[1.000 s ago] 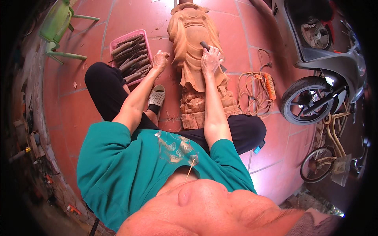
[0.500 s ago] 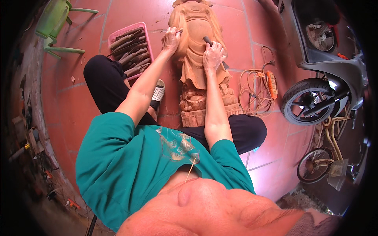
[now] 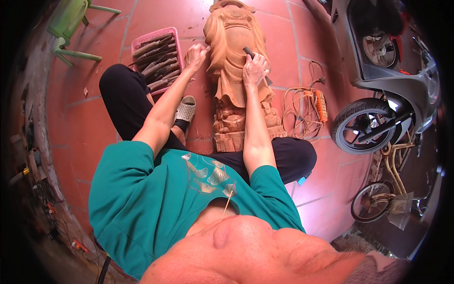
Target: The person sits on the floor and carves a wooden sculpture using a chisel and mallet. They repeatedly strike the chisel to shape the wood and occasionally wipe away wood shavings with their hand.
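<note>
A carved wooden statue [image 3: 236, 40] in robes lies on its back on the floor, its base between my legs. My right hand [image 3: 255, 70] is closed around a dark stick-like tool [image 3: 248, 50] and rests on the statue's lower robe. One end of the tool sticks out above the fingers; a dark part also shows below the hand. Off the statue's left side, above the floor, is my left hand [image 3: 196, 57], slightly blurred with its fingers curled together. What it pinches, if anything, is too small to make out.
Left of the statue stands a pink tray [image 3: 179, 49] filled with wooden-handled tools [image 3: 158, 59]. An orange power strip [image 3: 321, 106] with a coiled cord lies to the right. Beyond it are a motorbike [image 3: 366, 125] and a bicycle [image 3: 373, 201]. A green chair [image 3: 68, 21] is far left.
My left hand has come off the statue and moved left and down toward the tray. The right hand keeps its hold on the tool, nearly in place.
</note>
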### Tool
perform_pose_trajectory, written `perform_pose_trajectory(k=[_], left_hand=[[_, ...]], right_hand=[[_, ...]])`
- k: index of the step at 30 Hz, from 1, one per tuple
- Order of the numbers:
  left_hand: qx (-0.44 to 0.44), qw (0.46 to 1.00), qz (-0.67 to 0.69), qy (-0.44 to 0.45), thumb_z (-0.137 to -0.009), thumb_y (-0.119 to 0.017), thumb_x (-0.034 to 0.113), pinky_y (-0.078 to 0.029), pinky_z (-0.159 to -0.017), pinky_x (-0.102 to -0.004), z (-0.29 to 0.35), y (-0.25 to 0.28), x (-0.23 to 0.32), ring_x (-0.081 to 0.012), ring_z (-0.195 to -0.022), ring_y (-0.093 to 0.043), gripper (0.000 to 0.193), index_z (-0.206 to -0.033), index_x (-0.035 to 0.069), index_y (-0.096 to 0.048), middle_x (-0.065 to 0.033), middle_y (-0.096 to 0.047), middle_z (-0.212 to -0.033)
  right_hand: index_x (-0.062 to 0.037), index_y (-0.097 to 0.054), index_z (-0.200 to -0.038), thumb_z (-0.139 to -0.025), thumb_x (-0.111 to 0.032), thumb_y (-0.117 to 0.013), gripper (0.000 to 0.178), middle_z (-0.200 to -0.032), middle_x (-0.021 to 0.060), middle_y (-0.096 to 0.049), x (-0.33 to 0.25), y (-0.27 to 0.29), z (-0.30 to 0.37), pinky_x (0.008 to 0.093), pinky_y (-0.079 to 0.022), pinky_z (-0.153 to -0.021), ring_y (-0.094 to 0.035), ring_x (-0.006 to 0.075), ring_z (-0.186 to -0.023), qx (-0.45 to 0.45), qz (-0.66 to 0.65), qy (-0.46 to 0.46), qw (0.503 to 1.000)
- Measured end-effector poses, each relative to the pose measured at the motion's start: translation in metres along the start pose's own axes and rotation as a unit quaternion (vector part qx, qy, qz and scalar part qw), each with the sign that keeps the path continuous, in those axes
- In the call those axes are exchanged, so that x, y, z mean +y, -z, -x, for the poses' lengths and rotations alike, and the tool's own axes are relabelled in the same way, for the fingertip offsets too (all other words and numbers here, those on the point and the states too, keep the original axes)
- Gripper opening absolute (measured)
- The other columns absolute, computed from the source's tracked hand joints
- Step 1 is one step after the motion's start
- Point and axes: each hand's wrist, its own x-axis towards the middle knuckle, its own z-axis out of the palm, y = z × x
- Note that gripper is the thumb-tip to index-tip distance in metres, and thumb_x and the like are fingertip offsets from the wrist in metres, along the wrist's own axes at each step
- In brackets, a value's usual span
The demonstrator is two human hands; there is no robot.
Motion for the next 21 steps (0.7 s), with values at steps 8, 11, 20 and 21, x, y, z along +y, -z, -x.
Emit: perform_pose_trajectory(k=[8, 11, 20, 21], left_hand=[[0.052, 0.998, 0.012, -0.016, -0.085, -0.069, 0.02, -0.05, -0.072, -0.0471, -0.02, -0.017, 0.037, -0.0353, -0.087, -0.064, 0.015, -0.089, 0.006, -0.063, -0.0156, -0.064, -0.088], [0.047, 0.998, 0.018, -0.021, -0.085, -0.068, 0.017, -0.049, -0.071, -0.0486, -0.001, -0.021, 0.03, -0.0362, -0.085, -0.063, 0.012, -0.089, 0.007, -0.062, -0.0154, -0.062, -0.087], [0.008, 0.999, 0.008, 0.032, -0.084, -0.069, 0.024, -0.05, -0.069, -0.0476, 0.031, -0.029, -0.067, -0.036, -0.078, -0.065, 0.017, -0.082, 0.008, -0.065, -0.0152, -0.066, -0.084], [0.034, 0.998, 0.032, 0.041, -0.084, -0.07, 0.026, -0.05, -0.068, -0.0467, 0.029, -0.03, -0.052, -0.0349, -0.078, -0.065, 0.019, -0.081, 0.008, -0.065, -0.015, -0.067, -0.083]], right_hand=[[-0.0153, -0.06, -0.112, -0.094, -0.038, -0.058, 0.029, -0.112, 0.0019, -0.058, -0.005, 0.002, 0.005, 0.0508, -0.041, -0.087, -0.055, 0.0247, -0.11, -0.008, 0.0, -0.005, 1.0], [-0.0154, -0.06, -0.112, -0.095, -0.037, -0.057, 0.028, -0.115, 0.0021, -0.057, -0.002, 0.002, 0.003, 0.0509, -0.041, -0.089, -0.054, 0.0246, -0.113, -0.022, -0.004, -0.005, 1.0], [-0.0156, -0.059, -0.111, -0.093, -0.038, -0.06, 0.029, -0.113, 0.0004, -0.056, -0.015, -0.004, -0.001, 0.0486, -0.041, -0.083, -0.053, 0.0222, -0.11, 0.016, 0.003, 0.025, 1.0], [-0.0152, -0.06, -0.112, -0.093, -0.037, -0.059, 0.029, -0.114, 0.0014, -0.056, -0.008, -0.004, 0.002, 0.05, -0.04, -0.086, -0.053, 0.0232, -0.112, 0.002, -0.001, 0.016, 1.0]])
